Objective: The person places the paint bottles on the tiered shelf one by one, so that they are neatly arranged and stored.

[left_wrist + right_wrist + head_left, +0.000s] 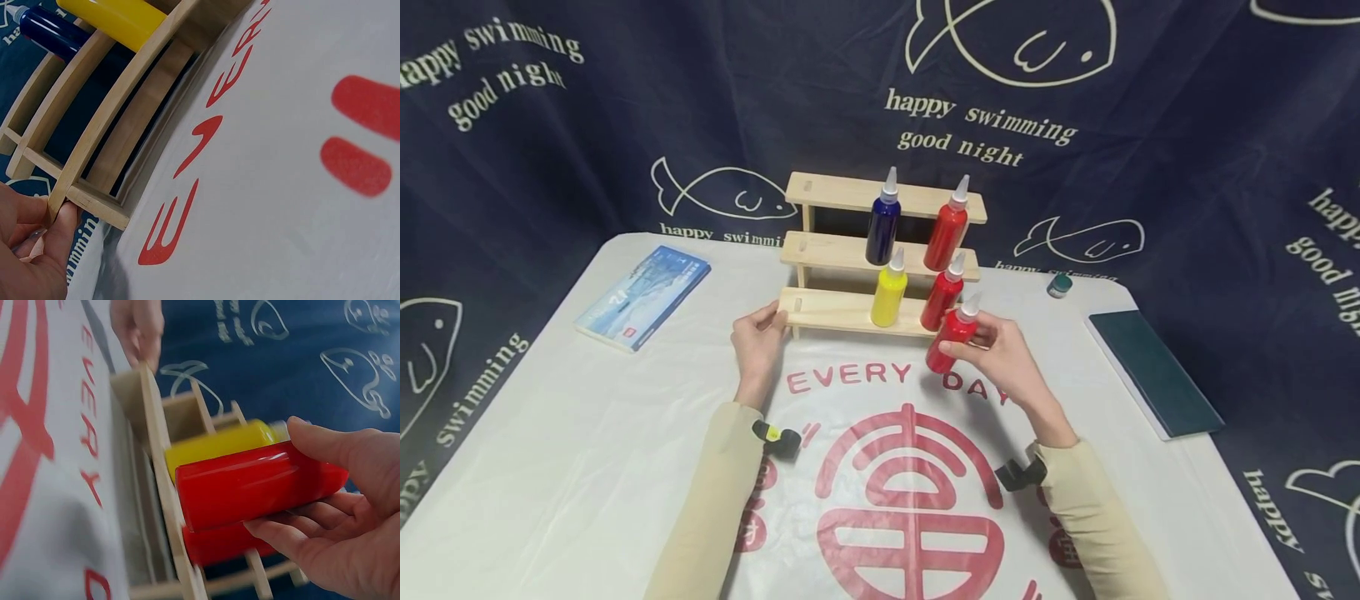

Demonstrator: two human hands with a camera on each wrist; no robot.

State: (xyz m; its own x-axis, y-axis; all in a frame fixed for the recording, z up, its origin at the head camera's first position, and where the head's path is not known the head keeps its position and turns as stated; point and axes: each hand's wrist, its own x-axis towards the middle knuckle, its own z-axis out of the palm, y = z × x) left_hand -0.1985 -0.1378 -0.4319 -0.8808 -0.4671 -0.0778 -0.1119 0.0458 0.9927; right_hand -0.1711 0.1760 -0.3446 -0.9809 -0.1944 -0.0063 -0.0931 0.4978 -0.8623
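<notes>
A three-step wooden rack (835,310) stands toward the back of the table. My left hand (757,343) pinches the left end of its lowest step, thumb and fingers around the board in the left wrist view. In my right hand (1003,354) is a red squeeze bottle (951,342) with a white pointed tip, held just in front of the rack's right end. Behind it on the lowest step stand another red bottle (942,302) and a yellow bottle (889,298). On the middle step are a dark blue bottle (883,231) and a red bottle (946,237).
At the left lies a blue-and-white book (643,297). To the right are a dark green notebook (1156,372) and a small green-lidded jar (1060,287). A printed white cloth (625,467) covers the table, and a dark fish-patterned curtain (820,75) hangs behind.
</notes>
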